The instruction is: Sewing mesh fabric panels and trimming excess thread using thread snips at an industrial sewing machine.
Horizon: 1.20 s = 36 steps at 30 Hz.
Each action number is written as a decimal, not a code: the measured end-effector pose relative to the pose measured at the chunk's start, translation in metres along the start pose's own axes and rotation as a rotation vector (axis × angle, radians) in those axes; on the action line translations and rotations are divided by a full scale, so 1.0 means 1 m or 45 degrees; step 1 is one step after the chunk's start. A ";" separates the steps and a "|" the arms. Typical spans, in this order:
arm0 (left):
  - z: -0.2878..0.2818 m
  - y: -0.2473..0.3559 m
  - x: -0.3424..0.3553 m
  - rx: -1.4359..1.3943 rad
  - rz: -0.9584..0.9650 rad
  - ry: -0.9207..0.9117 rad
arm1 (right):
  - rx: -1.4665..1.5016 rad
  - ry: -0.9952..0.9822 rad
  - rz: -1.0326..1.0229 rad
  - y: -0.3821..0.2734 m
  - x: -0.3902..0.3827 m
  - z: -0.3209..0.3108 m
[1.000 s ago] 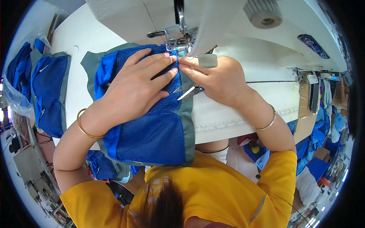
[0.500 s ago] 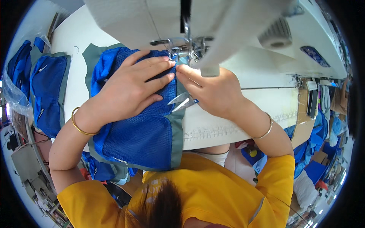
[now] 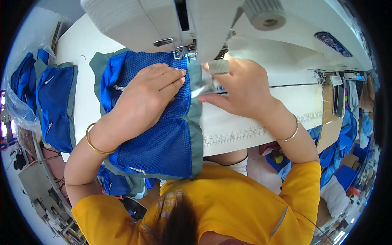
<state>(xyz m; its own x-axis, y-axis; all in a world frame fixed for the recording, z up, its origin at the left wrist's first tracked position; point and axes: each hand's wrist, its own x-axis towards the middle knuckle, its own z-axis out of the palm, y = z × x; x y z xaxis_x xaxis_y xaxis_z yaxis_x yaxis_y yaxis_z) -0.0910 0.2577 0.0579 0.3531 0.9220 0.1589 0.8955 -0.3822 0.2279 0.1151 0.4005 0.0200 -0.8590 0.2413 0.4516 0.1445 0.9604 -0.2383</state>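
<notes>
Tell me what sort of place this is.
Probably a sewing workshop: a white sewing machine, a blue mesh piece edged in grey before it, and another blue piece, grey-edged, at the left.

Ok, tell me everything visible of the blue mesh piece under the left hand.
The blue mesh piece looks like netted fabric, with grey-green cloth bordering it. A crosswise seam or fold divides it, and whitish bits show at its left and near edges. It lies rumpled on the white table, near end past the table's edge, far end by the presser foot. The left hand rests on it; blurred scissors overlap that cloth, contact unclear.
</notes>
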 end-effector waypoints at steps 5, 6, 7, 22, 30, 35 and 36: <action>-0.001 0.008 0.002 -0.088 -0.127 0.027 | -0.021 0.033 0.036 0.002 -0.002 0.000; 0.000 0.007 0.001 -0.084 -0.116 0.015 | -0.034 0.003 0.027 0.002 -0.003 0.001; 0.002 0.006 0.000 -0.078 -0.102 0.033 | -0.046 -0.028 0.018 0.001 -0.003 0.003; 0.003 0.007 0.001 -0.044 -0.070 0.001 | -0.030 0.049 -0.084 -0.001 -0.003 0.016; 0.005 0.006 0.000 -0.048 -0.039 -0.031 | -0.015 -0.010 -0.086 0.005 -0.004 0.007; 0.006 0.010 -0.003 0.010 -0.084 -0.017 | -0.032 0.019 -0.007 0.005 -0.002 0.009; 0.006 0.010 -0.003 0.012 -0.087 -0.016 | -0.072 0.055 0.024 0.007 0.000 0.007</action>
<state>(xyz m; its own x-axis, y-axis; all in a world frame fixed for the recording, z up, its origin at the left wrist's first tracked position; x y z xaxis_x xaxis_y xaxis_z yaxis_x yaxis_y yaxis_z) -0.0817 0.2517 0.0539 0.2940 0.9468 0.1312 0.9203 -0.3175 0.2285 0.1129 0.4059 0.0120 -0.8341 0.2637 0.4845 0.1889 0.9618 -0.1983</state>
